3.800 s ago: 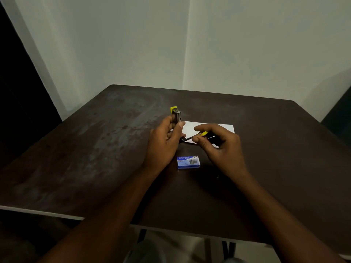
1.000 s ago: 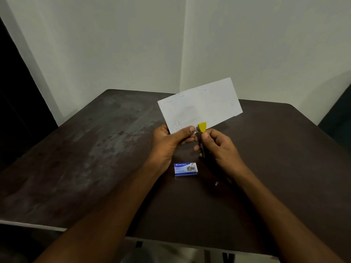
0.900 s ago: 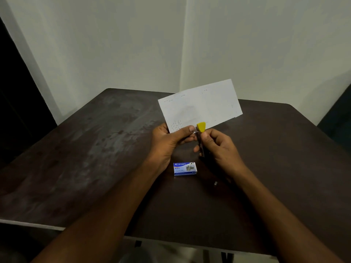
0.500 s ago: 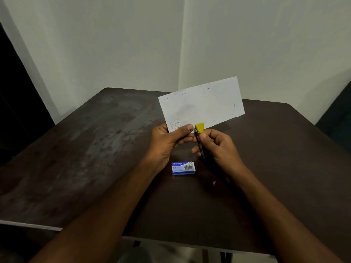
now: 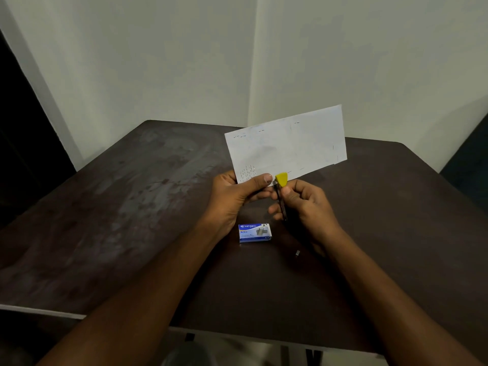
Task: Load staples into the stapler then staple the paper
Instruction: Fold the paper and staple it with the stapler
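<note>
My left hand (image 5: 233,195) pinches the lower left edge of a white paper (image 5: 287,145) and holds it upright above the table. Several staples show along the paper's edges and in its lower left corner. My right hand (image 5: 306,204) grips a small black stapler with a yellow tip (image 5: 281,188), its nose set against the paper's bottom edge right beside my left thumb. A blue staple box (image 5: 254,233) lies flat on the table just below both hands.
The dark brown table (image 5: 111,207) stands in a corner between two pale walls. A small loose piece of staples (image 5: 298,252) lies on it to the right of the box. The table's near edge runs under my forearms.
Earlier the open stapler was in both hands and the paper lay flat on the table. Now the paper is raised in my left hand and the stapler sits at its bottom edge.
</note>
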